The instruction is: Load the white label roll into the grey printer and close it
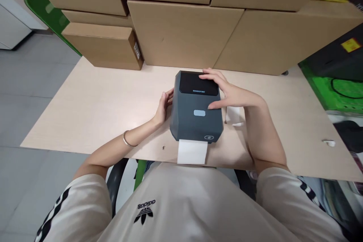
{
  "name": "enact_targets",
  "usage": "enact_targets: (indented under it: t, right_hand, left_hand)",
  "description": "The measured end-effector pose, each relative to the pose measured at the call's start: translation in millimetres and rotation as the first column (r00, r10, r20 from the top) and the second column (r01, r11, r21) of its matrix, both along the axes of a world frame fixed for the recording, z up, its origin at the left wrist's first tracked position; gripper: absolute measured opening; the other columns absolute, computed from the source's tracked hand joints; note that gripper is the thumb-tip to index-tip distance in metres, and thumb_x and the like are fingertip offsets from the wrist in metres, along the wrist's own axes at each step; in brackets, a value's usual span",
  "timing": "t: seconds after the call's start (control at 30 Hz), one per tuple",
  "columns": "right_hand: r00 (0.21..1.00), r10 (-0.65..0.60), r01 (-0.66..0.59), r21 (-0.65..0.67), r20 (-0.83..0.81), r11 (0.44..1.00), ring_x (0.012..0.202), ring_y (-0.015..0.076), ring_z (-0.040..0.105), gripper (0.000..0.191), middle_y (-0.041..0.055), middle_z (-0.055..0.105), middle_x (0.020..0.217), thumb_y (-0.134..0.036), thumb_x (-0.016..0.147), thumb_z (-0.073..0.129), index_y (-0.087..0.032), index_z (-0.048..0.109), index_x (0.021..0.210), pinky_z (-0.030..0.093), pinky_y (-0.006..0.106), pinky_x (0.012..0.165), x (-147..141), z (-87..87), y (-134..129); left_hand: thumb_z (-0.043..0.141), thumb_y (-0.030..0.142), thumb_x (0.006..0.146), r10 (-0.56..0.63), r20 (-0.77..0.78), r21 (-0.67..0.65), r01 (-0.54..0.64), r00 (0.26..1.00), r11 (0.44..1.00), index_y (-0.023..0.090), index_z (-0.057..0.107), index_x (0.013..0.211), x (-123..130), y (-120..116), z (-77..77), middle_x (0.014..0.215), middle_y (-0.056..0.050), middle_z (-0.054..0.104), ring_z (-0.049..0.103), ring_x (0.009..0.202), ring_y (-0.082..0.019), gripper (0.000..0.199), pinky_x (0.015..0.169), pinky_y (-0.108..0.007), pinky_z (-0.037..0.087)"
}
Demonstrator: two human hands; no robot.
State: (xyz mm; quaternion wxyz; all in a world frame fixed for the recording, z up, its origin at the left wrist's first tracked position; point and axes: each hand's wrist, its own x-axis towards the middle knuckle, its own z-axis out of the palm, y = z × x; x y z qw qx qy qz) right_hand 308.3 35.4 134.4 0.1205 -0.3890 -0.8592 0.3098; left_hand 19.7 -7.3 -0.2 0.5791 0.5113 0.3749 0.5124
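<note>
A dark grey label printer (185,119) with a black top panel stands on the pale wooden table, near its front edge. White label paper (192,152) sticks out of its front toward me. My left hand (163,106) rests against the printer's left side, its fingertips partly hidden behind the casing. Over the right side lies my right hand (222,90), thumb and fingers spread across the top, holding nothing. A piece of white paper (234,115) lies on the table to the right of the printer, partly behind my right forearm.
Large cardboard boxes (184,34) are stacked along the table's back edge, with a smaller flat box (107,47) at the left. A small white object (329,143) lies on the right of the table (297,121). Green and black items stand beyond the right edge.
</note>
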Motion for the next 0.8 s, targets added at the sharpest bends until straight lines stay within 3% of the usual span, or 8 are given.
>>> enact_targets:
  t: [0.17,0.33,0.47,0.53,0.67,0.8]
  right_hand:
    - [0.997,0.021,-0.019,-0.026,0.081,0.999,0.177,0.0441,0.003,0.115,0.0091,0.009,0.192,-0.092,0.084,0.072,-0.038,0.031,0.177,0.016,0.071,0.140,-3,7.7,-12]
    - [0.996,0.000,0.002,-0.028,0.089,1.000,0.178,0.0428,0.005,0.111,0.0050,0.008,0.192,-0.089,0.086,0.072,-0.042,0.033,0.178,0.018,0.070,0.140,1,11.5,-15]
    - [0.992,0.078,-0.072,-0.056,0.099,0.996,0.177,0.0426,0.010,0.110,0.0027,0.013,0.192,-0.087,0.085,0.075,-0.042,0.035,0.178,0.021,0.068,0.141,25,15.3,-6]
    - [0.989,0.102,-0.096,-0.056,0.110,0.994,0.177,0.0442,0.009,0.120,0.0038,0.011,0.193,-0.085,0.081,0.081,-0.043,0.028,0.180,0.023,0.071,0.139,36,11.2,-1]
    - [0.990,0.033,-0.033,0.000,0.139,0.999,0.177,0.0470,0.003,0.133,0.0117,0.002,0.193,-0.078,0.082,0.084,-0.038,0.008,0.183,0.022,0.078,0.136,41,-5.7,6]
    - [0.989,0.032,-0.038,0.036,0.143,0.999,0.176,0.0483,0.001,0.137,0.0143,-0.001,0.192,-0.075,0.079,0.088,-0.037,0.008,0.183,0.024,0.077,0.135,31,-14.8,10]
  left_hand:
    - [0.032,0.082,0.107,-0.013,0.015,0.008,0.013,1.000,1.000,0.028,0.063,0.154,1,4,-4.9,0.164,-0.010,0.067,0.061,0.155,-0.037,0.078,0.130,-0.062,0.048]
    - [0.036,0.078,0.107,0.009,-0.035,-0.020,-0.010,0.999,1.000,0.031,0.060,0.157,-1,7,-12.6,0.165,-0.009,0.065,0.060,0.156,-0.037,0.072,0.130,-0.064,0.048]
    - [0.045,0.068,0.108,0.013,-0.110,0.039,-0.008,0.994,0.999,0.034,0.061,0.154,-6,8,-11.1,0.171,-0.005,0.059,0.053,0.162,-0.036,0.060,0.135,-0.064,0.042]
    - [0.049,0.066,0.106,0.019,-0.145,0.066,-0.009,0.989,0.998,0.034,0.063,0.152,-8,8,-8.4,0.173,-0.003,0.057,0.047,0.165,-0.035,0.057,0.138,-0.062,0.039]
    - [0.054,0.067,0.104,0.035,-0.138,0.061,-0.027,0.990,0.998,0.032,0.065,0.150,-6,6,1.6,0.173,-0.003,0.057,0.044,0.168,-0.036,0.060,0.142,-0.062,0.032]
    - [0.049,0.069,0.106,0.001,-0.175,0.129,0.022,0.985,0.991,0.034,0.061,0.157,-4,2,10.6,0.175,-0.001,0.055,0.040,0.170,-0.036,0.062,0.143,-0.062,0.031]
